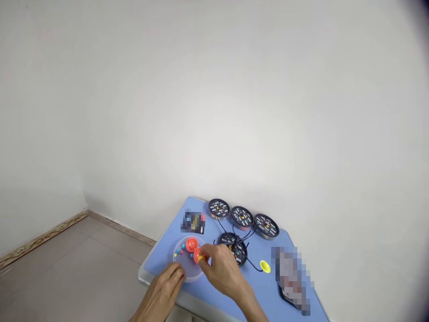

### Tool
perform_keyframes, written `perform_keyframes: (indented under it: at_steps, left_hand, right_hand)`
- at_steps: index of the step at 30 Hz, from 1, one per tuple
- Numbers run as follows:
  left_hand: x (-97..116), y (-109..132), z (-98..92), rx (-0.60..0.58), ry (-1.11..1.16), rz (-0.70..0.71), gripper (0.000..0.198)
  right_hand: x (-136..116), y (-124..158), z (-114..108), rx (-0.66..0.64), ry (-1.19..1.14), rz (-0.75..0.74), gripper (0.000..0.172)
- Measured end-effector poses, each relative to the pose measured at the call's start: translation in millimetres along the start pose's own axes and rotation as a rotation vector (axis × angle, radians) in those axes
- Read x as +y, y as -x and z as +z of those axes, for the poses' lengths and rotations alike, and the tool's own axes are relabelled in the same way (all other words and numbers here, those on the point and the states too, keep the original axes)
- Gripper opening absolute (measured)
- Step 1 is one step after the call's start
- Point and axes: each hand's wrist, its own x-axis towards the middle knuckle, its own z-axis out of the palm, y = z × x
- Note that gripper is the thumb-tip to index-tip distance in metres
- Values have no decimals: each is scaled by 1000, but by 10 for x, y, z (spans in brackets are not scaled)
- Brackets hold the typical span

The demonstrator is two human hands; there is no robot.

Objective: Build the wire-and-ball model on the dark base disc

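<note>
A round, clear plastic dish [191,272] sits at the table's near left corner. Inside it lie two red-orange cups [191,244] and several small coloured balls [178,251]. My left hand [166,285] is closed at the dish's near left rim, its fingertips curled over the edge. Over the right side of the dish, my right hand [219,269] pinches a small yellow piece [201,258] at the second red-orange cup [196,255]. The fingers partly hide that cup and the piece, so its full shape is unclear.
Three round black-rimmed containers [241,216] line the back of the blue table [214,295]. Black flexible rods [236,240] lie across another round container [241,259] beside my right hand. A yellow cup [265,267], a blurred phone-like object [291,281] and a blurred dark card [193,222] are around them.
</note>
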Motion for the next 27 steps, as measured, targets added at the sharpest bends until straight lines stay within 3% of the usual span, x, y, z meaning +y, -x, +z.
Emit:
perform_keyframes:
  at_steps: [3, 6, 8, 10, 16, 20, 23, 27]
  left_hand:
    - [-52, -23, -80, -20, -36, 6, 37]
    - [-92, 12, -103, 58, -195, 47, 35]
    - [-56, 54, -46, 155, -302, 88, 31]
    - [56, 81, 81, 179, -315, 139, 28]
    - [522, -91, 732, -133, -217, 252, 34]
    - [608, -332, 1108, -264, -274, 208, 44]
    - [605, -452, 1265, -344, -316, 195, 48]
    - [609, -475, 1326, -410, -358, 164, 51]
  right_hand:
    - [292, 231, -282, 131, -330, 34, 19]
    - [657, 471, -505, 208, -603, 179, 22]
    - [889, 626, -579, 275, -727, 287, 28]
    - [1077, 761, -589, 358, -830, 380, 36]
    - [1332, 973, -418, 430, -1006, 506, 53]
    - [1422, 1021, -317, 415, -1056, 519, 51]
    - [1518, 1067, -278, 424, -1065, 550, 49]
    - [1646, 1135, -223, 448, -1083, 591, 51]
